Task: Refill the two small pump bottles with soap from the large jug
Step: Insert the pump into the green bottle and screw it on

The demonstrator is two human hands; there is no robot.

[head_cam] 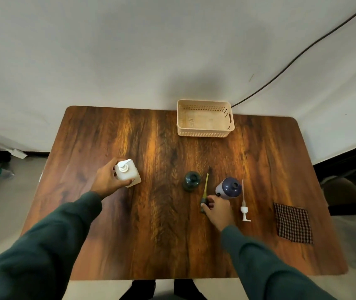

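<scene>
White jug (pixel 129 176) stands left on the surface (pixel 151 234), left hand (pixel 107 178) curled round it; right hand (pixel 217 210) pinches a dark pump (pixel 205 191) between open green bottle (pixel 191 181) and purple bottle (pixel 229 188); a knock might topple either.

table (pixel 162 234): dark wood, under the fingers (pixel 210 200) | wall (pixel 129 50): white, beyond them, cable (pixel 281 71) crossing | floor (pixel 10 213): pale, leftward

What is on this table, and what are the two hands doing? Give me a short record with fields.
Left hand: grips white jug, its pump on
Right hand: pinches dark pump lying on table
Green bottle: open, no pump
Purple bottle: open, beside right hand
White pump: lying right of purple bottle
Basket: far edge
Checked cloth: right edge
</scene>
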